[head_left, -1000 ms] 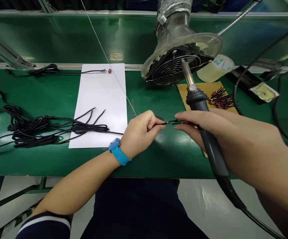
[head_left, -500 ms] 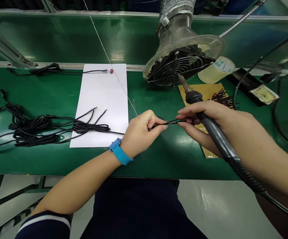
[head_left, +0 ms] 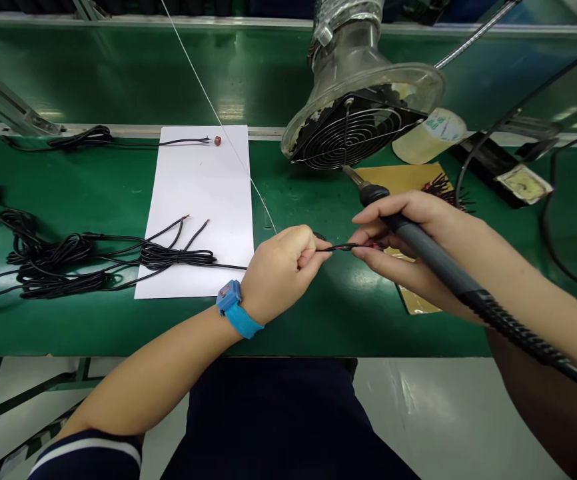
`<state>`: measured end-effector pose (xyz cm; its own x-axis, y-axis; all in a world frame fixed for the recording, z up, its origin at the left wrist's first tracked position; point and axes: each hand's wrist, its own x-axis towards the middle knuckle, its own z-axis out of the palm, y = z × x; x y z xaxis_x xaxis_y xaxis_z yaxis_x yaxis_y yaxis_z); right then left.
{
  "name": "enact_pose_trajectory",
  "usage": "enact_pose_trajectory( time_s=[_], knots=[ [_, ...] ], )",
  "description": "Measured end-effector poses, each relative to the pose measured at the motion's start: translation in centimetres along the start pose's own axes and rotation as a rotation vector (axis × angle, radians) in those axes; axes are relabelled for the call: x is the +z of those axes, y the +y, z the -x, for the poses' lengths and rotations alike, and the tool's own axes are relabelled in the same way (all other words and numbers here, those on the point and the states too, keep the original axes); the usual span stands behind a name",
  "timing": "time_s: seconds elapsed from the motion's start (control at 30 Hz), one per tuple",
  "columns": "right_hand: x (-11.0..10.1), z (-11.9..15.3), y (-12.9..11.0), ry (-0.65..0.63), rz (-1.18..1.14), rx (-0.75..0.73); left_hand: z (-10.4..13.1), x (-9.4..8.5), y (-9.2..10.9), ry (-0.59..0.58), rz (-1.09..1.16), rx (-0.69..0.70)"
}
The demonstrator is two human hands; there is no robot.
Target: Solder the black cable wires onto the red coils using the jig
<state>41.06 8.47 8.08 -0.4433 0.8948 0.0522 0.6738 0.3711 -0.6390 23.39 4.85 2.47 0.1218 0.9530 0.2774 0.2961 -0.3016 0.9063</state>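
Observation:
My left hand [head_left: 284, 267], with a blue band at its wrist, pinches a thin black cable [head_left: 339, 247] with red parts near its end. The fingertips of my right hand [head_left: 413, 240] close on the other end of that cable, where red shows between them. A dark soldering iron [head_left: 418, 257] also rests in my right hand, its metal tip pointing up and left, just below the fan grille [head_left: 351, 133]. From my left hand the black cable runs back to a tied coil [head_left: 178, 255] lying over a white sheet [head_left: 201, 193].
More black cables [head_left: 58, 260] lie at the left. A small red piece [head_left: 217, 141] sits on the sheet's top. Behind my right hand are a yellow mat [head_left: 393, 176] with short dark wires, a yellowish bottle [head_left: 431, 137] and a black holder with a sponge [head_left: 524, 184]. A thin wire hangs near my left hand.
The iron's tip has shifted left and slightly down, and its handle lies flatter. My left wrist has turned a little, showing more of the band's blue block. The whole view has shifted slightly.

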Motion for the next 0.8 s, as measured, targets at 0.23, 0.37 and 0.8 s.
enact_pose_trajectory(
  time_s=[0.23,0.37,0.8],
  knots=[
    [0.22,-0.14,0.02,-0.010,-0.033,0.037,0.19,0.13,0.05,0.010,-0.082,0.089],
    [0.60,-0.11,-0.10,0.015,-0.083,0.074,0.24,0.17,-0.05,0.011,-0.125,0.144],
    [0.55,-0.33,-0.09,-0.013,-0.022,0.062,0.21,0.10,-0.61,-0.057,-0.324,0.284]
  ],
)
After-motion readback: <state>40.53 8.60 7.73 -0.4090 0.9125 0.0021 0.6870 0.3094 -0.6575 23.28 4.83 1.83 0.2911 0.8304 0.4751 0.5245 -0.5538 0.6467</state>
